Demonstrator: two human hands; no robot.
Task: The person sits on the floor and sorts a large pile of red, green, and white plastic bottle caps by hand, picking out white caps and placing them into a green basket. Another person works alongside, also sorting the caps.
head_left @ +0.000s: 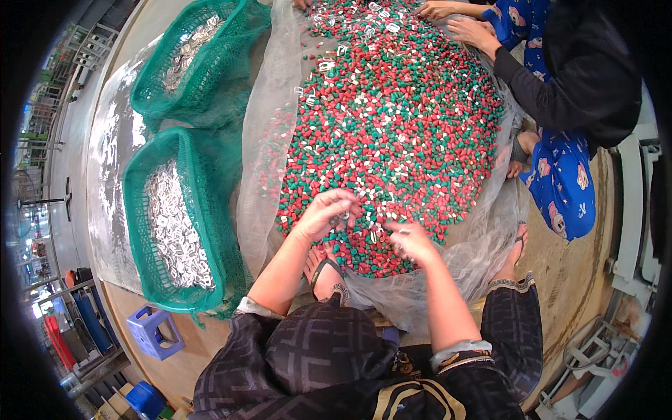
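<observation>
A wide heap of small red, green and white pieces lies on a translucent mesh sheet. Over its near edge, my left hand is closed with the fingers curled; a small pale item shows at the fingertips, too small to name. Just to its right, my right hand hovers low over the heap, its fingers smeared by motion, so its grip is unclear. Between the hands, a small metal loop-shaped piece lies among the coloured ones. More metal loops are scattered toward the far end.
Left of the sheet stand two green netted baskets, a near one and a far one, both holding silvery metal loops. A blue plastic stool is at lower left. A co-worker's hands reach over the heap at far right.
</observation>
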